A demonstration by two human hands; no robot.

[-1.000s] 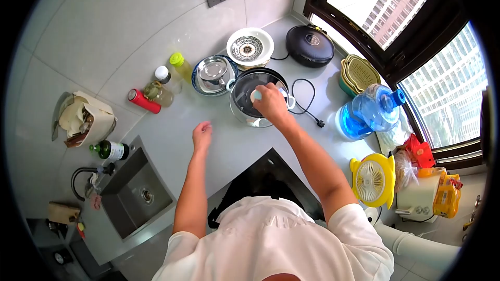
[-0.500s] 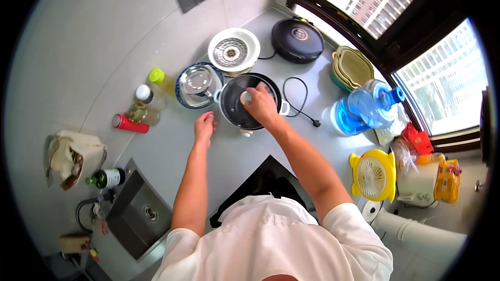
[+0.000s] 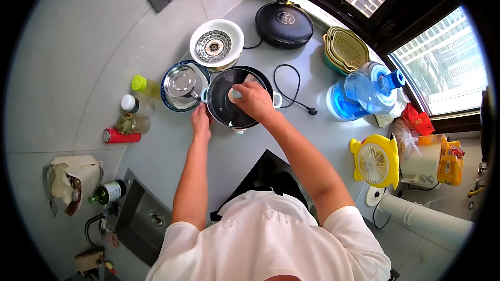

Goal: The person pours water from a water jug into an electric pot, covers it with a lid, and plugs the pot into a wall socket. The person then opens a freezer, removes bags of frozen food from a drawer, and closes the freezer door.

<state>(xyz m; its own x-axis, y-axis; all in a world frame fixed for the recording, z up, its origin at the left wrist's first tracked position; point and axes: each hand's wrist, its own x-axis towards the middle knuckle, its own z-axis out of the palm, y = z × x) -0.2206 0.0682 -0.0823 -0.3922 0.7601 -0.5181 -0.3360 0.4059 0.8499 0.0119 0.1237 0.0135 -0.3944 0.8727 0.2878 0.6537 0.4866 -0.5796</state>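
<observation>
A black pot [image 3: 262, 78] with pale side handles stands on the grey counter, and a glass lid [image 3: 221, 93] lies over its opening. My right hand [image 3: 252, 101] is closed round the lid's round knob. At the pot's left side, my left hand [image 3: 201, 121] is just below the left handle, its fingers bent and partly hidden against the pot. Left of the pot, a steel pan [image 3: 182, 81] sits in a blue-rimmed bowl [image 3: 167, 99]. White bowls [image 3: 233, 31] are stacked behind.
A black round appliance [image 3: 284, 23] and its cord are at the back. Green baskets [image 3: 348, 49], a blue water jug [image 3: 372, 93] and a yellow fan [image 3: 374, 161] line the right. Bottles [image 3: 148, 87] stand left, above the sink [image 3: 143, 218].
The view has turned and shifted. The lid has settled over the pot from a lower position, still in my right hand. My left hand has moved up to the pot's left side.
</observation>
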